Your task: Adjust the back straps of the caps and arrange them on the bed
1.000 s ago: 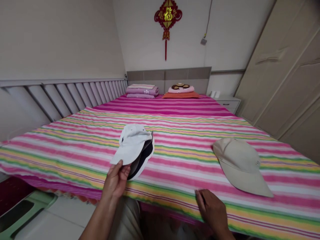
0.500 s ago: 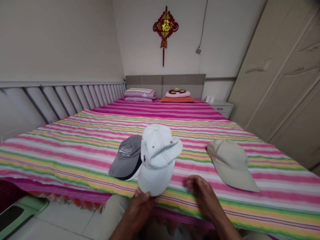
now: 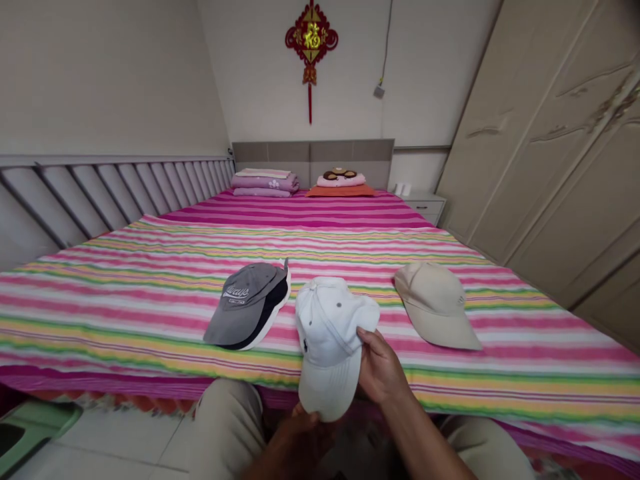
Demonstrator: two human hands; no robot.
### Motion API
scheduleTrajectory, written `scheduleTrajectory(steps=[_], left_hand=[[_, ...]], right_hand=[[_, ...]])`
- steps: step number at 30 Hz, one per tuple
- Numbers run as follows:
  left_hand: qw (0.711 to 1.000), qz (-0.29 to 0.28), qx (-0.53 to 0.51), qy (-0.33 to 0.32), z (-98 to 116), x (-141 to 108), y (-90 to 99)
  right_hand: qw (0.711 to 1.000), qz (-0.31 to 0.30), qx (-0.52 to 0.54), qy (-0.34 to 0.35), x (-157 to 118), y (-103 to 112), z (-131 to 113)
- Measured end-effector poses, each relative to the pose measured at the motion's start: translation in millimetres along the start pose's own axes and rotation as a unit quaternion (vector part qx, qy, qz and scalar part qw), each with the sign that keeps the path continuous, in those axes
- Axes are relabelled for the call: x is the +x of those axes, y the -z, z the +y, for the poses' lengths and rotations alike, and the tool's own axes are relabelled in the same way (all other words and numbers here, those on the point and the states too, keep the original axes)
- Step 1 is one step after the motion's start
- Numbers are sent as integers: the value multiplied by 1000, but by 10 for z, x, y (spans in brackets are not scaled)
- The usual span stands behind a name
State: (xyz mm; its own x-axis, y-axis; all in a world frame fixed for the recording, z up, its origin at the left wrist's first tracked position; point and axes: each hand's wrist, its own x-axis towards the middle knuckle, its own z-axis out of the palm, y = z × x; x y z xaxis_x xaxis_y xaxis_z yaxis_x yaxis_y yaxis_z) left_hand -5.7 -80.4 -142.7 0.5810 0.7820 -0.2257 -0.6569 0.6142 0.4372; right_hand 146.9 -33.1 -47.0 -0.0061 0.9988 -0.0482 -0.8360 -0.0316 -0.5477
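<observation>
Holding a white fabric baseball cap [image 3: 327,327] in both bare hands, at the near edge of the bed, with the crown upward and the brim slanting down toward the lap. Grasping the front edge of the brim with the left hand [image 3: 303,437] — with the thumb on top and the fingers dim in shadow. Gripping the right side of the crown with the right hand [image 3: 380,367], with the thumb on the outer cloth. Cannot tell whether touching the bed underneath.

Flanked on the left by a grey cloth baseball cap with pale lettering [image 3: 245,293], showing dark and white edges beneath; on the right by a plain beige baseball cap [image 3: 437,303], well apart from the grey one. Laid, in both cases, on a pink, white, yellow and green striped cover [image 3: 125,290].

Seated close, with pale khaki trouser knees [image 3: 227,417] either side of the hands. Topped, at the far end of the bed, by a folded purple quilt [image 3: 263,183] and a pink cushion with a brown patch [image 3: 345,180] — both before a grey panelled headboard [image 3: 353,153].
</observation>
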Motion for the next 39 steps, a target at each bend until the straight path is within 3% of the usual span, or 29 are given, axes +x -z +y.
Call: scheduleTrajectory(steps=[5, 11, 18, 24, 31, 39], left_hand=[[999, 2, -35, 18, 123, 91, 90], [1000, -11, 11, 11, 296, 224, 15], [995, 102, 10, 15, 509, 403, -98], [986, 159, 43, 36, 666, 387, -349], [983, 152, 100, 22, 805, 295, -514], [995, 49, 80, -17, 845, 258, -545]], right_hand=[[999, -12, -22, 21, -125, 22, -89], [997, -21, -65, 28, -287, 180, -161], [996, -21, -89, 14, -450, 299, -183], [991, -29, -122, 35, -524, 362, -306], [991, -16, -134, 9, -559, 410, -358], [996, -60, -63, -20, -588, 401, -407]])
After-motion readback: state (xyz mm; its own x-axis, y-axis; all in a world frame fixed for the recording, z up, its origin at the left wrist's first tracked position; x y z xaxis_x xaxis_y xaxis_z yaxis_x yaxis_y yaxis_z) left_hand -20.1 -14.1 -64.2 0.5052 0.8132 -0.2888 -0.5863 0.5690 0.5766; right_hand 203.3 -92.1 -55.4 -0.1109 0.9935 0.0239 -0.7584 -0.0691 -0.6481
